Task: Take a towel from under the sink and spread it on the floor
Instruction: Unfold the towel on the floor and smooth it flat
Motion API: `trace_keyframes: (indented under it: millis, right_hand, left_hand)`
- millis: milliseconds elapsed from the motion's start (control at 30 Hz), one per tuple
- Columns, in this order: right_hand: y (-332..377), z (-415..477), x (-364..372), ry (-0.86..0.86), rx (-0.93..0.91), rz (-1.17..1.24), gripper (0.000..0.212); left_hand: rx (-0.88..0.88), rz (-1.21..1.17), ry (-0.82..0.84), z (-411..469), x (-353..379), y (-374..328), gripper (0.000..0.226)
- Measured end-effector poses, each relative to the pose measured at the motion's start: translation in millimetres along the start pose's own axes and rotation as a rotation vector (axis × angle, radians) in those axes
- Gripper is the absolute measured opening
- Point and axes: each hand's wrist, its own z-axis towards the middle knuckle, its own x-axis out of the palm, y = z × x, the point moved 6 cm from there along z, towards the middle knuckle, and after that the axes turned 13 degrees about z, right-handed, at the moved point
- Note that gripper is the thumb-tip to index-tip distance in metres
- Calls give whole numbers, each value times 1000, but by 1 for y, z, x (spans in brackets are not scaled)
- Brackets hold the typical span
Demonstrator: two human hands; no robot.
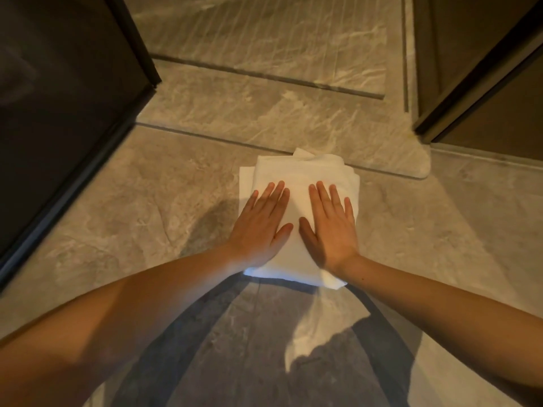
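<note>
A white towel (299, 174), folded into a thick rectangle, lies on the grey marble floor (141, 207) in the middle of the view. My left hand (260, 226) rests flat on its left half, fingers stretched forward and slightly apart. My right hand (332, 227) lies flat on its right half in the same way. Neither hand grips the cloth; both palms press down on top. The towel's near edge shows between my wrists.
A dark glass panel with a black frame (73, 107) stands at the left. A dark door or cabinet front (484, 83) rises at the right. A raised stone threshold (323, 130) runs across the floor just beyond the towel.
</note>
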Motion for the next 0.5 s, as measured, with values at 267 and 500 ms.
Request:
trace_keyframes:
  millis: [267, 500]
  right_hand:
    - [-1, -3, -1, -4, 1, 14, 65]
    - [17, -32, 10, 20, -13, 18, 69]
  left_hand:
    - [-92, -226, -102, -7, -3, 24, 72]
    - [-445, -819, -84, -17, -12, 53, 69]
